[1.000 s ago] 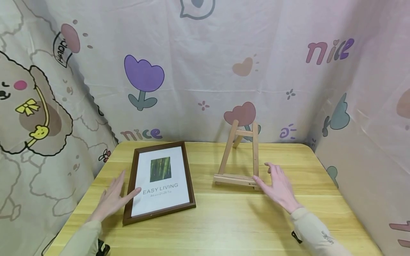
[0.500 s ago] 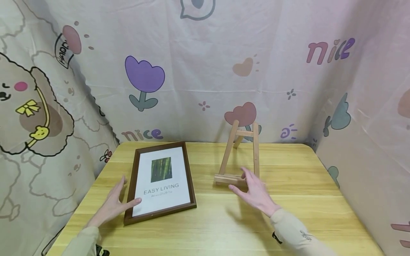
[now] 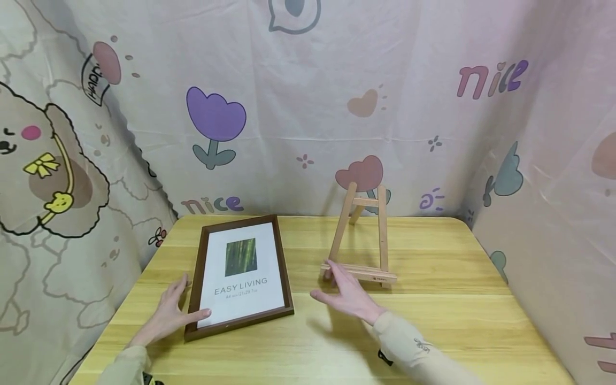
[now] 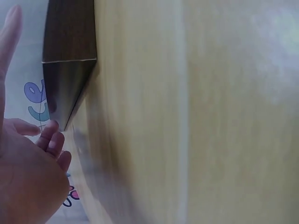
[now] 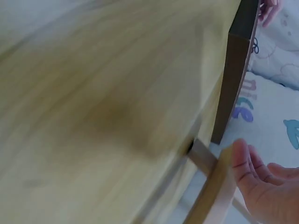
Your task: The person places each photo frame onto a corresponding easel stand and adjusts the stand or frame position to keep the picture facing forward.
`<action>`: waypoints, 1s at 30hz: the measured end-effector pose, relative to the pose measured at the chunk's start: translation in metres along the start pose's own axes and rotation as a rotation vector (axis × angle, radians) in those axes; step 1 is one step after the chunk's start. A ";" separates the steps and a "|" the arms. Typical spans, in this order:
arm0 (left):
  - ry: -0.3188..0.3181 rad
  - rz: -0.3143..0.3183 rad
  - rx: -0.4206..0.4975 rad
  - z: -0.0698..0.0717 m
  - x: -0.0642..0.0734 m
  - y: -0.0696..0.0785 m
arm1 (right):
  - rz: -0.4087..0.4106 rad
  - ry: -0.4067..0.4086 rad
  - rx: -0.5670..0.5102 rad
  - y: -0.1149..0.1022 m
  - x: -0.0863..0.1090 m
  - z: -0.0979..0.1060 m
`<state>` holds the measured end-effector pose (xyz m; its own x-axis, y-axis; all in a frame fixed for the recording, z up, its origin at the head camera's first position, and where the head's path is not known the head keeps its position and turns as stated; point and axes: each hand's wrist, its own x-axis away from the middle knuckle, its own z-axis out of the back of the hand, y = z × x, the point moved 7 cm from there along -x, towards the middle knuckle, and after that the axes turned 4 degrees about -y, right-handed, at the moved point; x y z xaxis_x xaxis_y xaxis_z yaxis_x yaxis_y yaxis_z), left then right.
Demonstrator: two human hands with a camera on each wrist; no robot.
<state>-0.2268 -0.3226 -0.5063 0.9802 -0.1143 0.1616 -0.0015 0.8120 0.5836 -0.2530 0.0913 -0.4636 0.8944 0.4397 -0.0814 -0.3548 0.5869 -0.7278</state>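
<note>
A brown picture frame point(image 3: 287, 289) with a white "EASY LIVING" insert lies flat at the table's left. My left hand point(image 3: 166, 316) is at its left side, fingers spread along the outer edge and thumb over the lower left corner. In the left wrist view the fingertips point(image 4: 52, 125) are right by the frame's side point(image 4: 70, 84). A small wooden easel point(image 3: 383, 230) stands upright right of centre. My right hand point(image 3: 348, 297) hovers in front of its ledge point(image 3: 370, 274), fingers loosely extended and thumb apart, overlapping the ledge's left end.
The light wooden table point(image 3: 447, 299) ends at a printed cloth backdrop point(image 3: 289, 107), with cloth walls on both sides. The easel's top stands close to the back cloth. Bare tabletop separates the picture frame from the easel.
My right hand has moved left, from the easel's right side across to the left end of its ledge. My left hand has lowered slightly beside the picture frame. Frame and easel have stayed put.
</note>
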 end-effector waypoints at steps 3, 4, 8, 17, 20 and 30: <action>-0.017 0.014 -0.013 -0.002 0.000 -0.001 | 0.020 -0.041 -0.038 -0.004 -0.007 -0.010; -0.022 0.017 -0.014 -0.002 0.000 -0.001 | 0.019 -0.057 -0.044 -0.005 -0.009 -0.013; -0.043 0.029 -0.013 -0.004 0.002 -0.003 | 0.020 -0.115 -0.090 -0.009 -0.017 -0.027; -0.106 0.049 0.015 -0.011 0.006 -0.005 | -0.004 -0.221 -0.142 -0.012 -0.035 -0.052; -0.120 0.056 0.021 -0.012 0.007 -0.006 | -0.017 -0.256 -0.159 -0.011 -0.039 -0.059; -0.138 0.009 0.044 -0.015 0.011 -0.005 | -0.044 -0.323 -0.108 -0.014 -0.051 -0.081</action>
<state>-0.2129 -0.3196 -0.5197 0.9437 -0.1869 0.2728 -0.0219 0.7878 0.6156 -0.2721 0.0060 -0.5043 0.7696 0.6183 0.1594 -0.2714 0.5427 -0.7949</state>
